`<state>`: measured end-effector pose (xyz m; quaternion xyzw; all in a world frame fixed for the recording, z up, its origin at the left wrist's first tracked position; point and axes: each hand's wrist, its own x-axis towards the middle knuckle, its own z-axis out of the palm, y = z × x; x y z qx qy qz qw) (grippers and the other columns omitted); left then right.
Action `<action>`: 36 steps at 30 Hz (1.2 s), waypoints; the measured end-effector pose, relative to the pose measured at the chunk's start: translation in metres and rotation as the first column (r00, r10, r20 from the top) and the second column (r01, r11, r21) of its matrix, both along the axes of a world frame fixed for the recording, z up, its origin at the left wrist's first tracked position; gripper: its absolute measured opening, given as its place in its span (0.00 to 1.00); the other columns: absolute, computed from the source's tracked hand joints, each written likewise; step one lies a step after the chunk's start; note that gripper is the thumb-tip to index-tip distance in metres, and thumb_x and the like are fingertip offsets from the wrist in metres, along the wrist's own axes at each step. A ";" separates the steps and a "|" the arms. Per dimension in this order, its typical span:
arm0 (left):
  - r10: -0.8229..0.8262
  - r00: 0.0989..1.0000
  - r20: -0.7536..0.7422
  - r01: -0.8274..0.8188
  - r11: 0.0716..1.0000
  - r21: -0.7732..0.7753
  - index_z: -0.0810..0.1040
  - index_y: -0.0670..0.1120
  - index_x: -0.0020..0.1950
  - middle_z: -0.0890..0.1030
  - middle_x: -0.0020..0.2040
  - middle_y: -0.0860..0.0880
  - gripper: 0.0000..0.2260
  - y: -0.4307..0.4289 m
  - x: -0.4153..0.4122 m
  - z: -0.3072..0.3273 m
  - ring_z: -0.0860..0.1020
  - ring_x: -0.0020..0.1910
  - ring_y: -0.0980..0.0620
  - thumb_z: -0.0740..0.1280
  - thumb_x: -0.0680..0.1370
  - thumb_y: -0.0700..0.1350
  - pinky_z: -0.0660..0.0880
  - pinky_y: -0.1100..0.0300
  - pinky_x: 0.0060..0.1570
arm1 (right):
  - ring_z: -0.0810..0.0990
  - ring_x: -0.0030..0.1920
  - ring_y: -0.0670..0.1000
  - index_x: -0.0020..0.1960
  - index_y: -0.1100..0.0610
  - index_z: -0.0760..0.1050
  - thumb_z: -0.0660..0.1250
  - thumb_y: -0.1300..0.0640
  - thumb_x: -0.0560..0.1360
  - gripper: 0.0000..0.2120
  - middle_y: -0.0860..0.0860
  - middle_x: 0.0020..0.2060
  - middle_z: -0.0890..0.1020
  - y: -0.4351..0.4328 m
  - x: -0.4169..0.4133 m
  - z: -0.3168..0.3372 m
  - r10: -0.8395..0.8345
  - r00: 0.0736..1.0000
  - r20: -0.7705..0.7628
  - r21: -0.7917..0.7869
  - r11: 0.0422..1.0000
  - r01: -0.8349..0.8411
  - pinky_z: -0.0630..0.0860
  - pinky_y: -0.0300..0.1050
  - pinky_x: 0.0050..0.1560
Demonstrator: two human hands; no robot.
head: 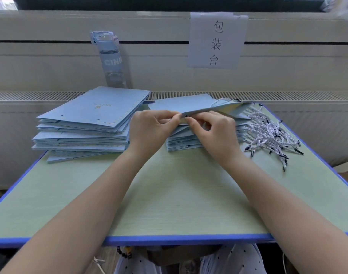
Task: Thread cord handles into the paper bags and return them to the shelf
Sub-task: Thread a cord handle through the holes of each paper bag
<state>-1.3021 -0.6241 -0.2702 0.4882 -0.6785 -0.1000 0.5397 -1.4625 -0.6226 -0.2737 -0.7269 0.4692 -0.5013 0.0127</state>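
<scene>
**Bag edge pinched, both hands**

We see a flat, matte light-blue paper bag (204,108) atop the right stack (181,144), its near edge lifted. Left hand (149,125) and right hand (212,131) pinch that edge, fingers curled. Twisted white cords (268,133) lie loose on the green table (169,194), right of the stack.

Green table (169,194), bag stacks (84,119), cord pile (268,133)

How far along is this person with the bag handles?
The lifted bag already shows one cord loop at its far end. In hand: the left hand and right hand pinch that bag's near edge at a black cord tip. Still to do: the stack of bags with empty holes, plus the pile of loose cords. No shelf is in view.
</scene>
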 end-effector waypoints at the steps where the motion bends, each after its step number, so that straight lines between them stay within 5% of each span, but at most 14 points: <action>1: -0.006 1.000 0.005 0.006 1.000 0.001 0.85 0.51 0.45 0.85 0.37 0.53 0.08 0.000 -0.001 -0.001 0.82 0.38 0.61 0.69 0.72 0.52 0.80 0.54 0.42 | 0.73 0.33 0.35 0.46 0.57 0.83 0.70 0.51 0.73 0.10 0.44 0.32 0.78 0.001 0.000 0.002 0.001 1.000 0.031 0.050 0.999 -0.003 0.66 0.25 0.38; 6: -0.026 0.999 0.044 0.027 0.999 -0.020 0.85 0.52 0.45 0.85 0.37 0.54 0.10 -0.001 0.000 -0.004 0.82 0.38 0.61 0.68 0.72 0.55 0.80 0.55 0.42 | 0.75 0.34 0.29 0.47 0.54 0.84 0.71 0.50 0.72 0.09 0.38 0.32 0.80 0.003 0.001 0.003 0.011 0.970 0.244 0.330 0.939 -0.094 0.66 0.22 0.35; 17: 0.002 1.000 0.028 -0.003 1.000 0.017 0.85 0.50 0.46 0.85 0.39 0.53 0.06 -0.005 0.000 -0.008 0.82 0.40 0.61 0.70 0.74 0.49 0.80 0.54 0.44 | 0.73 0.29 0.36 0.36 0.54 0.80 0.69 0.57 0.72 0.06 0.41 0.26 0.76 0.000 -0.003 0.003 -0.017 0.986 0.164 0.312 0.949 -0.036 0.65 0.26 0.31; 20: -0.005 0.999 0.046 0.005 1.000 0.010 0.85 0.50 0.48 0.85 0.41 0.54 0.06 -0.008 0.003 -0.007 0.82 0.41 0.60 0.71 0.74 0.50 0.80 0.53 0.45 | 0.74 0.30 0.36 0.38 0.54 0.81 0.70 0.53 0.73 0.08 0.40 0.27 0.77 0.001 -0.005 0.004 0.043 0.989 0.139 0.233 0.970 -0.075 0.67 0.26 0.33; 24: -0.071 0.987 0.143 0.072 0.997 -0.004 0.85 0.50 0.48 0.85 0.43 0.55 0.07 -0.012 0.013 -0.007 0.83 0.40 0.55 0.71 0.74 0.50 0.78 0.50 0.45 | 0.70 0.26 0.45 0.32 0.61 0.79 0.63 0.51 0.77 0.20 0.48 0.23 0.75 -0.002 -0.008 0.005 -0.060 0.994 0.091 -0.148 0.986 0.073 0.62 0.33 0.29; 26: -0.129 0.959 0.254 0.138 0.990 -0.017 0.85 0.50 0.48 0.85 0.42 0.54 0.09 -0.012 0.015 -0.007 0.83 0.39 0.53 0.70 0.73 0.52 0.79 0.51 0.42 | 0.74 0.34 0.46 0.40 0.60 0.81 0.60 0.54 0.78 0.16 0.51 0.33 0.81 -0.007 -0.014 0.006 -0.113 0.992 0.055 -0.217 0.968 0.123 0.66 0.37 0.36; 28: -0.170 0.934 0.314 0.181 0.983 -0.006 0.85 0.49 0.48 0.85 0.43 0.53 0.11 -0.012 0.017 -0.007 0.83 0.41 0.55 0.69 0.72 0.53 0.79 0.53 0.43 | 0.75 0.53 0.50 0.57 0.57 0.79 0.58 0.57 0.78 0.13 0.52 0.52 0.81 -0.011 -0.019 0.006 -0.024 0.996 -0.085 -0.048 0.999 0.020 0.70 0.42 0.53; 31: -0.196 0.914 0.354 0.211 0.977 -0.004 0.85 0.50 0.48 0.85 0.41 0.52 0.14 -0.016 0.020 -0.009 0.83 0.40 0.54 0.67 0.73 0.57 0.79 0.52 0.42 | 0.61 0.71 0.50 0.73 0.48 0.63 0.54 0.60 0.80 0.22 0.49 0.69 0.69 -0.013 -0.025 -0.001 0.282 0.892 -0.354 0.353 0.923 -0.151 0.56 0.46 0.70; 33: -0.186 0.904 0.386 0.208 0.978 -0.016 0.85 0.52 0.47 0.85 0.36 0.49 0.15 -0.019 0.023 -0.011 0.82 0.35 0.48 0.65 0.73 0.60 0.78 0.50 0.38 | 0.59 0.72 0.50 0.74 0.44 0.57 0.52 0.62 0.81 0.25 0.49 0.70 0.68 -0.011 -0.022 -0.003 0.366 0.825 -0.430 0.459 0.876 -0.149 0.54 0.46 0.70; 36: -0.181 0.898 0.402 0.212 0.977 -0.033 0.85 0.54 0.48 0.84 0.35 0.49 0.14 -0.020 0.025 -0.010 0.81 0.33 0.46 0.64 0.73 0.60 0.76 0.50 0.34 | 0.65 0.65 0.52 0.71 0.48 0.66 0.54 0.62 0.80 0.21 0.50 0.62 0.74 -0.012 -0.018 -0.002 0.330 0.866 -0.375 0.402 0.900 -0.169 0.61 0.50 0.66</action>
